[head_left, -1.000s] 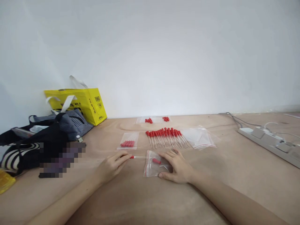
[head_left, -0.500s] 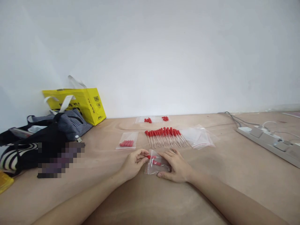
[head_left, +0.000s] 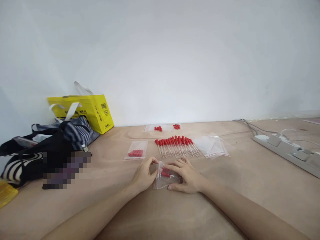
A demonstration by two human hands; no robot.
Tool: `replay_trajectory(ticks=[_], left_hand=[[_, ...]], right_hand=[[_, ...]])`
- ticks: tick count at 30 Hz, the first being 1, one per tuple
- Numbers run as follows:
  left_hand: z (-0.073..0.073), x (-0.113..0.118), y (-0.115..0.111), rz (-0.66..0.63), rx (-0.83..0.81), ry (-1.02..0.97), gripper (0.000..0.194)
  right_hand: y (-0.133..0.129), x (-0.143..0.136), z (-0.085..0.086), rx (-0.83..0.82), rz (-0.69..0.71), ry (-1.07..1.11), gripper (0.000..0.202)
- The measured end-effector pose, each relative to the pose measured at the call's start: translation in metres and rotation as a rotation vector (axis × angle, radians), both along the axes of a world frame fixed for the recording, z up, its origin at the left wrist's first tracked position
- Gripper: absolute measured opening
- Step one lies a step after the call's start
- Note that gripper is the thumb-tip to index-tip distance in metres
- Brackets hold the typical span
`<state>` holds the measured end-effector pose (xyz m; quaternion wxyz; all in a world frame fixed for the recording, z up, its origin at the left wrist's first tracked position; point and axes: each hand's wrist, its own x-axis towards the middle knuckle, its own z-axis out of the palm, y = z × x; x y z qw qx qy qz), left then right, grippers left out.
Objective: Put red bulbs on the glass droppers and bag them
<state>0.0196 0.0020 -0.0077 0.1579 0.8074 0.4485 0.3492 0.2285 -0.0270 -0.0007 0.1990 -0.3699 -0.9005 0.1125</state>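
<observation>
A clear zip bag with red-headed pieces inside lies on the table between my hands. The fingers of my left hand are closed at its left, open-looking edge; whether they pinch the bag or a piece in it is hidden. My right hand rests over the bag's right side, thumb and fingers apart, holding it down. Beyond them lies a row of red-headed droppers with thin clear stems. A filled bag with several red heads is to the left, and flat clear bags are to the right.
Two small red piles lie on clear bags near the wall. At the left are a yellow bag, a striped bag and a black bag. A power strip with cables sits at the right.
My left hand has moved slightly right, onto the bag's edge. The red head it held at the opening no longer shows at its fingertips. My right fingers have shifted slightly left over the bag.
</observation>
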Motion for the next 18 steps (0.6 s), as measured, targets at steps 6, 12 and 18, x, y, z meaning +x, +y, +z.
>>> replay_trajectory(ticks=[6, 12, 18], left_hand=[[0.0, -0.003, 0.007, -0.042, -0.148, -0.008, 0.028], [0.018, -0.007, 0.05, 0.134, -0.112, 0.05, 0.019], [0.029, 0.017, 0.111, 0.335, -0.194, 0.092, 0.019]], right_hand=[[0.002, 0.005, 0.0, 0.052, -0.091, -0.018, 0.078], [0.0, 0.006, -0.001, -0.017, -0.115, 0.006, 0.074], [-0.001, 0.004, -0.001, -0.027, -0.12, 0.027, 0.071]])
